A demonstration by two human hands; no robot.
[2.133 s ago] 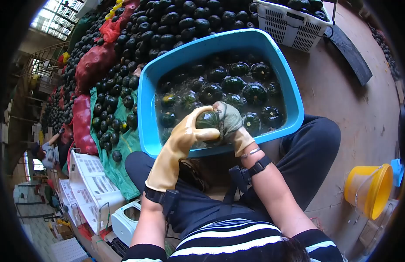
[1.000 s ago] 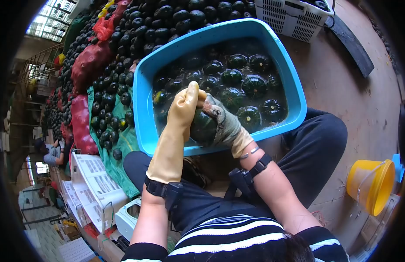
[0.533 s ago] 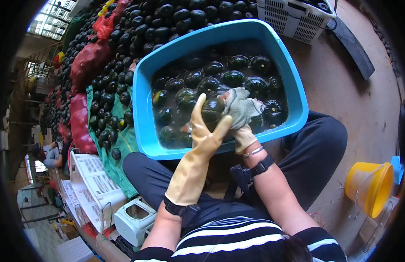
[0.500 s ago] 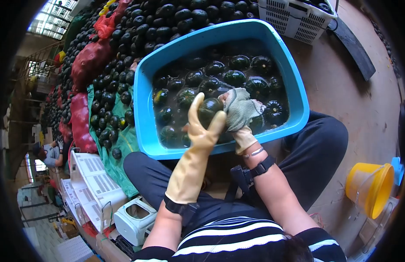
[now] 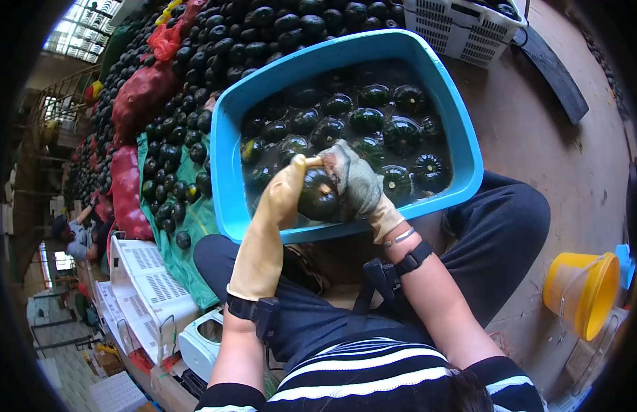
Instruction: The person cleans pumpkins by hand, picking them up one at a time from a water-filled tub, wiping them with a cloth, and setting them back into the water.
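A dark green pumpkin is held just above the water near the front rim of the blue tub, its pale stem end facing up. My left hand, in a long cream rubber glove, is closed around the pumpkin's left side. On the opposite side my right hand, also in a cream glove, presses a wet grey-green cloth against the pumpkin; the cloth hides most of those fingers. Several more dark green pumpkins float in the murky water around both hands.
A large heap of pumpkins lies behind and left of the tub, beside red mesh sacks. White crates stand at left, another white crate at back right. A yellow bucket sits right. Another person is far left.
The pumpkin has come down toward the tub's front rim and turned to show its stem end. My left hand has moved left and closed around it; the cloth has shifted slightly left.
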